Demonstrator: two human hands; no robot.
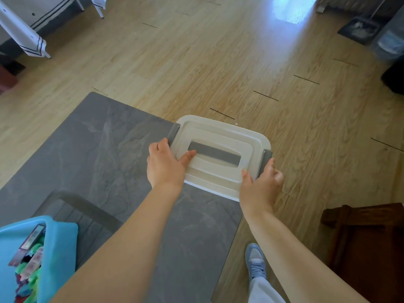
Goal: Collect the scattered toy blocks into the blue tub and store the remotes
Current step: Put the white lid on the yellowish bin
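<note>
A white lidded storage box (pixel 220 171) with a grey top handle and grey side clips sits at the right end of the grey table (pixel 98 145), partly past its edge. My left hand (pixel 166 164) grips the box's left side, thumb lying on the lid beside the handle. My right hand (pixel 261 184) grips the right side at the grey clip. The blue tub (pixel 63 241) stands at the lower left of the table and holds several colourful toy blocks (pixel 30 272). No remotes are visible.
A grey chair back (pixel 87 213) shows at the table's near side, next to the tub. A brown wooden stool (pixel 367 237) stands at the lower right beside my foot. Wooden floor spreads beyond, with a dustpan (pixel 358 29) and bins at the far right.
</note>
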